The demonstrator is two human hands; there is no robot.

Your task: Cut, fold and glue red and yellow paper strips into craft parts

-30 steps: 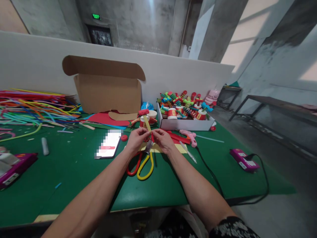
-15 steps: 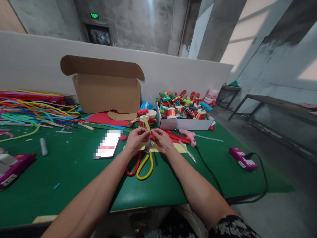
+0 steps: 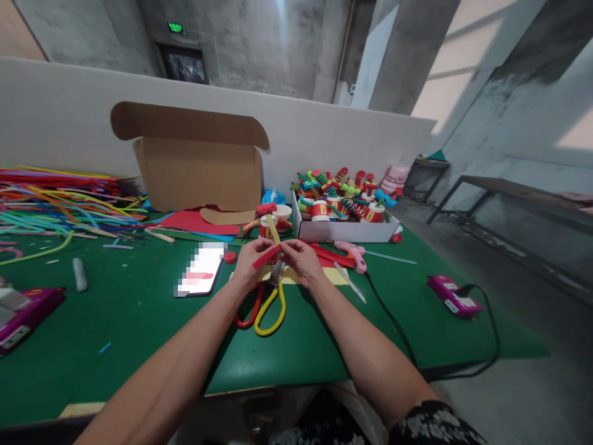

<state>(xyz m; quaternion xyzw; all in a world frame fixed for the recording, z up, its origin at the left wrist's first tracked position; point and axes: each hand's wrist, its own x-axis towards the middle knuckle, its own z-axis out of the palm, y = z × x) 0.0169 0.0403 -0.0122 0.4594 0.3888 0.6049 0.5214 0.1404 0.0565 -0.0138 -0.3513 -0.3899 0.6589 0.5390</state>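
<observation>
My left hand and my right hand meet over the table, fingers pinched. A yellow strip and a red strip come together at the fingertips. The yellow one points away from me; the red one slants down over the left hand's fingers. Just below the hands lie scissors with one red and one yellow handle, their blades partly hidden. Behind the yellow strip stands a red-and-white figure with striped coiled arms. Yellow paper lies beneath the hands.
A phone and a red cap lie left. To the right are a pink glue gun, a pen and a purple power box. A white box holds several figures. Coloured strips pile up far left.
The red strip, earlier short and near the right fingertips, now extends down and left across my left fingers. Both hands stay in nearly the same place.
</observation>
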